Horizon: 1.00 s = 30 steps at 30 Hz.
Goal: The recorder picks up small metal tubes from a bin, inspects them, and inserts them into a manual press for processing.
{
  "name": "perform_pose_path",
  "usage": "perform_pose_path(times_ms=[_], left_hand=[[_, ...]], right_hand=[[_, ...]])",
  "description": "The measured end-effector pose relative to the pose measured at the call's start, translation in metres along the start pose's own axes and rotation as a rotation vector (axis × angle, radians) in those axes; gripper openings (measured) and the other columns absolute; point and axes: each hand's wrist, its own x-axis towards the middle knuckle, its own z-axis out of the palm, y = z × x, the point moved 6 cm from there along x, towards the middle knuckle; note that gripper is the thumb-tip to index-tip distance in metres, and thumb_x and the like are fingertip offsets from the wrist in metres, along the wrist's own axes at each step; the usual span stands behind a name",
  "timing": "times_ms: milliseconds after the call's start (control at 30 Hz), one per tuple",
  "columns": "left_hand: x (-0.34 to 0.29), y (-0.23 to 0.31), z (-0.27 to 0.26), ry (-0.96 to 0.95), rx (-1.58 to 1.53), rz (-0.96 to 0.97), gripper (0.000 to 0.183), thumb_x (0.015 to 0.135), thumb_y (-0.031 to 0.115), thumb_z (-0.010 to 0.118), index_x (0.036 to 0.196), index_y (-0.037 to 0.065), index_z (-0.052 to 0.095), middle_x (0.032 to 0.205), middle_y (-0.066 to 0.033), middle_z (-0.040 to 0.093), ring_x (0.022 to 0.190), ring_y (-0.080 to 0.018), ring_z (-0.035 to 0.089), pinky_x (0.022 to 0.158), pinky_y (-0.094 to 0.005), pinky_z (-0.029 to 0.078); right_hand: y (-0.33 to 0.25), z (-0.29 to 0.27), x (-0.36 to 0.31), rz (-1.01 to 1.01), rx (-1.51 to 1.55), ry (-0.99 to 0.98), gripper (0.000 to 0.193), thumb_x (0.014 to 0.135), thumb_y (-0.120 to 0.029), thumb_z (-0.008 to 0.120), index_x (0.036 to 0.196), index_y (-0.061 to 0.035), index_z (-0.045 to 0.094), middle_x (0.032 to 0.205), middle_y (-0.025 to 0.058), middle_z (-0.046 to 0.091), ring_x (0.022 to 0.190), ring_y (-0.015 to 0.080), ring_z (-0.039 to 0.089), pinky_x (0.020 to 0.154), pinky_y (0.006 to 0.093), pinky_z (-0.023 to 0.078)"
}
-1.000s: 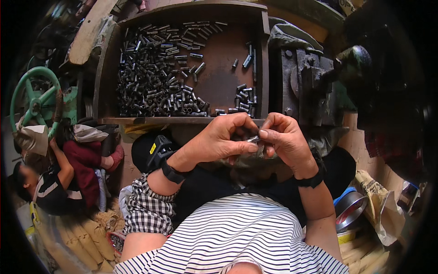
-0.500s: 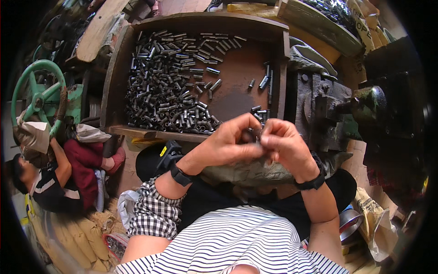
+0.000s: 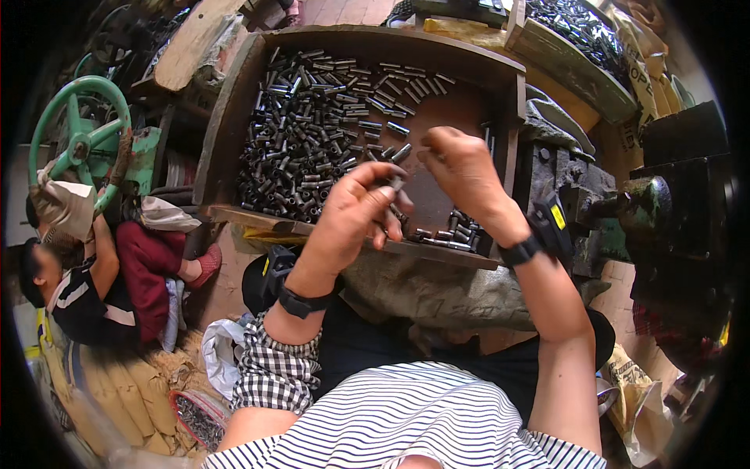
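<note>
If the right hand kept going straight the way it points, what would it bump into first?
Probably a short metal tube lying loose in the wooden tray, just ahead of the right hand. Height is hard to judge, so it might pass over.

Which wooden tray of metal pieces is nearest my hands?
The wooden tray straight ahead; the other tray sits farther off, beyond it to the right.
</note>
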Motion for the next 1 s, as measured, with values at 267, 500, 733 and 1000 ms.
perform_pose_path(times_ms=[267,500,733,1000], left_hand=[[0.021,0.017,-0.020,0.261,0.856,0.192,0.019,0.084,0.018,0.059,0.092,0.001,0.058,0.065,-0.0083,0.061,0.059,-0.0214,0.064,0.047,-0.0311,0.048],[0.077,0.001,-0.007,0.243,1.829,0.133,0.028,0.078,0.029,0.067,0.082,0.001,0.064,0.079,-0.0202,0.064,0.079,-0.0385,0.063,0.071,-0.0451,0.051],[0.076,-0.002,-0.004,0.257,1.706,0.237,0.022,0.076,0.021,0.064,0.081,0.000,0.062,0.080,-0.0214,0.063,0.075,-0.0381,0.062,0.070,-0.0435,0.051],[0.034,-0.039,0.021,0.013,0.421,-0.110,0.009,0.082,0.011,0.053,0.085,0.003,0.056,0.063,-0.0012,0.055,0.049,-0.0065,0.053,0.040,-0.0183,0.041]], right_hand=[[0.005,0.047,0.008,-0.464,-0.868,-0.137,0.014,0.074,-0.002,0.056,0.088,-0.0001,0.056,0.090,0.0182,0.058,0.084,0.0321,0.062,0.068,0.0388,0.053],[0.028,0.030,-0.007,-0.296,-0.796,-0.173,0.015,0.076,-0.002,0.054,0.090,-0.0006,0.055,0.091,0.0209,0.058,0.081,0.0359,0.063,0.069,0.0421,0.052],[0.018,0.007,-0.025,-0.249,-0.582,-0.049,0.024,0.072,-0.004,0.058,0.096,-0.0006,0.055,0.086,0.0206,0.060,0.079,0.0356,0.062,0.067,0.0422,0.051],[0.028,-0.024,-0.089,0.344,0.634,0.017,0.012,0.085,-0.005,0.058,0.095,-0.0003,0.053,0.070,0.0047,0.060,0.061,0.0106,0.064,0.046,0.0201,0.046]])
